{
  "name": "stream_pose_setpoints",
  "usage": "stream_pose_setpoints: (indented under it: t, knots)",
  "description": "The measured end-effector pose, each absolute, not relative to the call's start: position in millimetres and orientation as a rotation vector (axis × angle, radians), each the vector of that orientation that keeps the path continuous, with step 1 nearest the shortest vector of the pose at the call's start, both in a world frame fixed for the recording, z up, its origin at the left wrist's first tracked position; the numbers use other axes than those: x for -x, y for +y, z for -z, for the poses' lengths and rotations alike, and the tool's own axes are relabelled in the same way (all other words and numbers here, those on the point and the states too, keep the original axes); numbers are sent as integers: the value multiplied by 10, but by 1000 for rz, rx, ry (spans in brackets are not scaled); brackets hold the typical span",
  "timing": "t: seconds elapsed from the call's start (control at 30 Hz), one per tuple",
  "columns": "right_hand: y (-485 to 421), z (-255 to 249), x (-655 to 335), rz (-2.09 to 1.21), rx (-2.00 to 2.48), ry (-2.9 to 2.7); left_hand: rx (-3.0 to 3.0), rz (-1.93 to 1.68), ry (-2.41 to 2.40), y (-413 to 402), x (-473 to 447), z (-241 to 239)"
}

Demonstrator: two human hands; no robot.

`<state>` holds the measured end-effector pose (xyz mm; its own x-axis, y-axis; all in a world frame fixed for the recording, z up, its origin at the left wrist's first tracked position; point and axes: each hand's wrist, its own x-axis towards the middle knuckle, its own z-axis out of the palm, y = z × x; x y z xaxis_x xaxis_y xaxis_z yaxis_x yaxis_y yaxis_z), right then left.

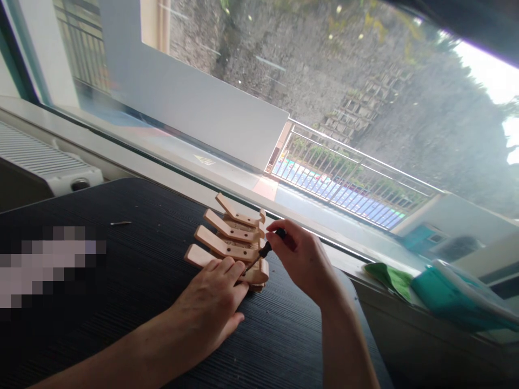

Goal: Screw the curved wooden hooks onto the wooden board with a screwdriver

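Dark ribbed tabletop [133,281] under pale four-slatted wooden piece [227,237], left fingers [227,268] flat atop, right fingers [279,224] pinching black screwdriver [265,249].

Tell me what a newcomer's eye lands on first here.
The pale wooden rack of slanted slats at the middle of the dark ribbed table stands out first. The left hand lies flat on its near end, while the right hand pinches a small black-handled screwdriver against it. Behind, a wide window fills the top.
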<state>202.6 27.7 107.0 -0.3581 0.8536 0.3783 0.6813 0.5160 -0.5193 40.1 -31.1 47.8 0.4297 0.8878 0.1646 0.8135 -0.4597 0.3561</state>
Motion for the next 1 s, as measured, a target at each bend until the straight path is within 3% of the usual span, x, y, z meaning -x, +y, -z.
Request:
stream_pose_setpoints:
  t: [0.83,1.0]
  knots:
    - [207,-1124,-1982,-276,1263,-2183,-2486,-525,1477,-314,-398,-456]
    - [131,-1159,-1937,-385,1196,-2239,-2492,-520,1487,-304,-404,-448]
